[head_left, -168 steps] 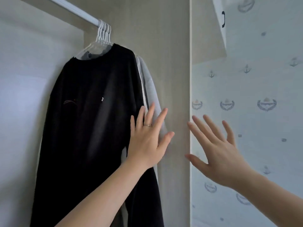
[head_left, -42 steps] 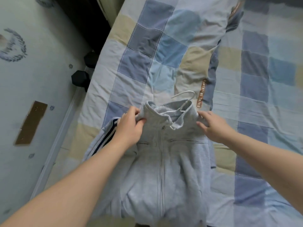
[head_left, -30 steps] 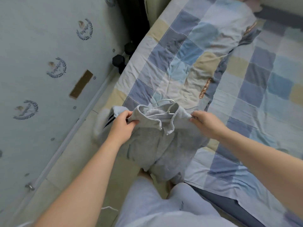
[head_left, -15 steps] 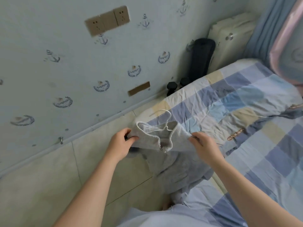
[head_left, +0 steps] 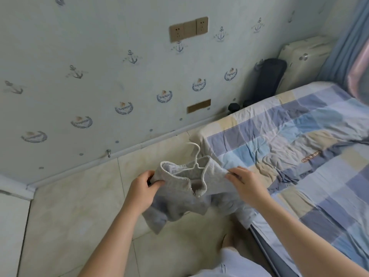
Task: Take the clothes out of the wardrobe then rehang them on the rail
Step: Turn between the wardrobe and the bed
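Above the floor tiles now, off the bed point(head_left: 299, 136): grey jacket point(head_left: 185, 198) on hanger point(head_left: 194, 156), clutched by both hands point(head_left: 142, 189).

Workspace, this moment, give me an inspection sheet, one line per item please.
Surface: tiled floor; bed with checked cover at right.
Job's things: grey jacket on white hanger, held up off the bed.
Clutter: dark dumbbell by the wall.
Grippers: left hand and right hand each grip a shoulder of the jacket.
Cables: nothing seen.
Surroundings: anchor-patterned wall, wall sockets, black bag; wardrobe not in view.
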`<state>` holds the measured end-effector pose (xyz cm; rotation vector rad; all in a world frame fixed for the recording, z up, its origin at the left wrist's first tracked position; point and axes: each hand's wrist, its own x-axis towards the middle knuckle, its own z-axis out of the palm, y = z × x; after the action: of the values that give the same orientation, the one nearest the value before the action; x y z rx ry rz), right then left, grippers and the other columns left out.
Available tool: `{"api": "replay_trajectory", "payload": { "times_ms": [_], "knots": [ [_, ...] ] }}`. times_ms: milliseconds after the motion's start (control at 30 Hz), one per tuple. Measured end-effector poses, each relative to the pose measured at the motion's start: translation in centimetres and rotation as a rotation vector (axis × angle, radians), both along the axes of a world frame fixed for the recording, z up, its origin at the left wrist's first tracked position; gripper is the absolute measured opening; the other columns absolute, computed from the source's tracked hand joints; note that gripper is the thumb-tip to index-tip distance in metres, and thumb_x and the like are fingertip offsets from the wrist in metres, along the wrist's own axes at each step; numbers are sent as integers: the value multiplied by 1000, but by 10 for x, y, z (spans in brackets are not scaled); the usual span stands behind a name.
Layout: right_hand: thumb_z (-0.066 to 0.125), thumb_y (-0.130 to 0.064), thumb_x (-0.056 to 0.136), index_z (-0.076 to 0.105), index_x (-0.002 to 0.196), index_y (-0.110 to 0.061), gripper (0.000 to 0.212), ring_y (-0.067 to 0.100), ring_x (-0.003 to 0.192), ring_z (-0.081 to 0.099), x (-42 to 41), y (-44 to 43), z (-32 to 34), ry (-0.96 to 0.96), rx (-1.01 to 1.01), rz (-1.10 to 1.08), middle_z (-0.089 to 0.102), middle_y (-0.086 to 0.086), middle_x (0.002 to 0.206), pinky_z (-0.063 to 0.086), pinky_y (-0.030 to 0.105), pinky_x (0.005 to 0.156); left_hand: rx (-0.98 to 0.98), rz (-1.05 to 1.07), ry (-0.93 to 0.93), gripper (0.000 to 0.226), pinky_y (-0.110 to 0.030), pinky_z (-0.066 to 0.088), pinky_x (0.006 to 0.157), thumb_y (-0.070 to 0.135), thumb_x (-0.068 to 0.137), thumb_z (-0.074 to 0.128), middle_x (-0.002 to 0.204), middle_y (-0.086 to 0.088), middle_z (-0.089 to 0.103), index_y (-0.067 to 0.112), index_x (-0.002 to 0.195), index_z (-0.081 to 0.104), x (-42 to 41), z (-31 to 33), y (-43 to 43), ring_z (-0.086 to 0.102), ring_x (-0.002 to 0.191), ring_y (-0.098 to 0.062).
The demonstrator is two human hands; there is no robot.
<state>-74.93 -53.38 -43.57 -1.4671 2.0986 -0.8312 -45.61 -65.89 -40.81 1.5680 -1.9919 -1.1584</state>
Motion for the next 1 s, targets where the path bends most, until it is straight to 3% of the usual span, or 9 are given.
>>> {"api": "replay_trajectory", "payload": {
  "times_ms": [167, 400, 600, 867, 1000],
  "knots": [
    [61, -23, 96, 72, 103, -15, 15, 10, 80, 55, 74, 39, -2, 28, 57, 43, 55, -19, 83, 36, 10, 68, 15, 69, 4, 6, -23, 43, 66, 27, 89, 72, 86, 7, 68, 26, 90, 66, 82, -3, 53, 62, 82, -9],
    [62, -24, 95, 73, 101, -15, 15, 14, 82, 59, 137, 84, 2, 29, 44, 120, 64, -7, 87, 47, 30, 77, -30, 166, 9, 8, -25, 43, 68, 26, 88, 72, 84, 7, 66, 26, 88, 63, 155, -5, 124, 61, 81, -10],
    [62, -28, 95, 72, 95, -19, 14, 11, 80, 60, 174, 142, 5, 23, -13, 207, 63, -8, 85, 50, 36, 75, -74, 254, 10, 9, -25, 43, 66, 26, 89, 71, 82, 5, 65, 24, 87, 62, 201, 0, 214, 60, 79, -12],
    [62, -27, 95, 71, 90, -21, 11, 11, 75, 57, 222, 225, 22, 11, -153, 319, 60, -11, 80, 49, 36, 69, -173, 398, 49, 9, -24, 45, 68, 26, 88, 71, 82, 4, 66, 23, 88, 63, 252, 21, 343, 61, 79, -12],
    [62, -25, 95, 68, 86, -23, 11, 8, 72, 54, 250, 246, 49, 6, -215, 379, 55, -13, 75, 42, 29, 64, -250, 452, 66, 11, -17, 42, 63, 28, 89, 72, 77, 6, 63, 24, 86, 62, 281, 42, 387, 58, 71, -7]
  ]
}}
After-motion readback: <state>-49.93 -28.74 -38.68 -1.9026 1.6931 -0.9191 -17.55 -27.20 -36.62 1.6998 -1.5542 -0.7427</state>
